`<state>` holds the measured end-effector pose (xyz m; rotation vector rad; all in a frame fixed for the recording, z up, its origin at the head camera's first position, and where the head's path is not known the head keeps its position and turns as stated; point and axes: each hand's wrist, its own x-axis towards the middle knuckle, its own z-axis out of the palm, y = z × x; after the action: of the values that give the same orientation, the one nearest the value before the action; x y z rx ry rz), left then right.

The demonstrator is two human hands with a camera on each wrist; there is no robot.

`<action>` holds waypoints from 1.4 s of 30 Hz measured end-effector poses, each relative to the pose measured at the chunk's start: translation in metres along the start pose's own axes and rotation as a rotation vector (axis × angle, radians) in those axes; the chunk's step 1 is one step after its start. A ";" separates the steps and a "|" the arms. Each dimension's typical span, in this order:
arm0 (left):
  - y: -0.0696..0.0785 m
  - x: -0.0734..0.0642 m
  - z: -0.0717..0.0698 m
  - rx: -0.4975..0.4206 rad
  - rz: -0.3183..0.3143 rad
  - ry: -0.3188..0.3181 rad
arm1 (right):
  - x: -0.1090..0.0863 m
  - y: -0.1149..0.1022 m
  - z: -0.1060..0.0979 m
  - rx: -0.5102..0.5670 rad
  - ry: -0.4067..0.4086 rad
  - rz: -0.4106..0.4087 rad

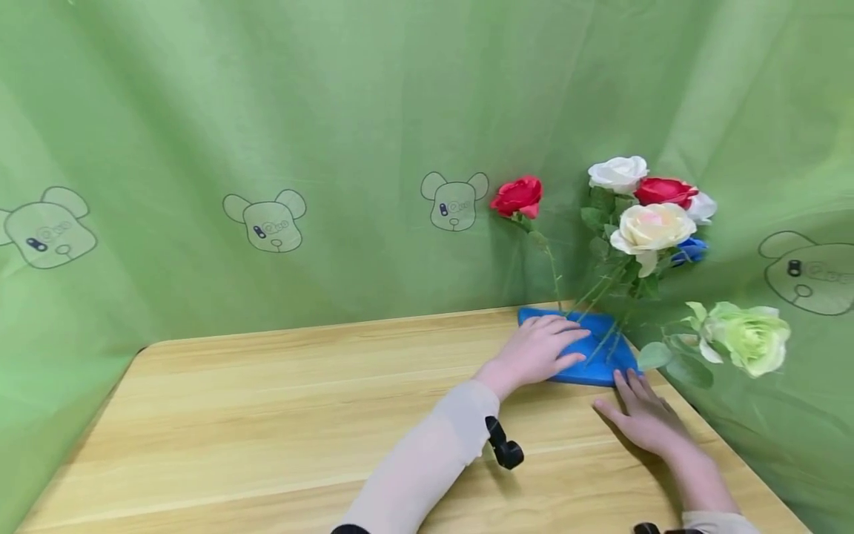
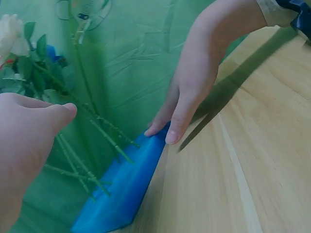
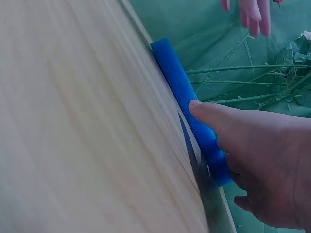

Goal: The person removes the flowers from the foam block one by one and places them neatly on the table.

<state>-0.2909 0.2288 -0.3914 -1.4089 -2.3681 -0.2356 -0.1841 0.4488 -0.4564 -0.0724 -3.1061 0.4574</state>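
Note:
A blue foam block [image 1: 603,326] lies at the table's back right corner, with several green stems standing in it. My left hand [image 1: 540,348] is over the block, fingers extended toward the stems; in the left wrist view its thumb appears raised beside them. My right hand [image 1: 643,419] touches the block's near right corner with its fingertips, fingers mostly straight. One red rose [image 1: 519,197] stands apart on the left. A white rose [image 1: 618,174], a cream rose [image 1: 652,226], another red rose [image 1: 666,191] and a blue flower [image 1: 690,251] cluster together. A pale green rose [image 1: 750,340] leans right.
The wooden table [image 1: 267,415] spreads to the left and front. A green curtain [image 1: 360,148] with bear-head drawings hangs behind and along the right side, close to the flowers. A black wrist device [image 1: 505,445] sits at my left cuff.

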 end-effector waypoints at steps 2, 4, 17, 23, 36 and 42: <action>0.003 0.010 0.004 0.003 0.021 0.012 | 0.000 0.000 0.001 -0.006 0.008 -0.003; 0.006 0.020 0.007 0.005 0.033 0.031 | 0.000 0.000 0.001 -0.008 0.014 -0.005; 0.034 0.078 0.020 0.118 0.027 0.166 | 0.001 0.005 0.002 -0.014 0.018 -0.019; 0.045 0.091 0.019 0.110 -0.010 0.173 | -0.003 0.000 -0.001 -0.004 0.033 -0.030; 0.031 0.091 0.015 -0.078 -0.235 0.248 | -0.007 -0.002 -0.005 -0.049 0.031 -0.012; 0.031 0.090 0.001 -0.130 -0.232 0.296 | -0.009 0.000 -0.005 -0.045 0.031 -0.013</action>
<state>-0.3031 0.3171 -0.3579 -1.0625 -2.2949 -0.6257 -0.1751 0.4496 -0.4513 -0.0587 -3.0851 0.3828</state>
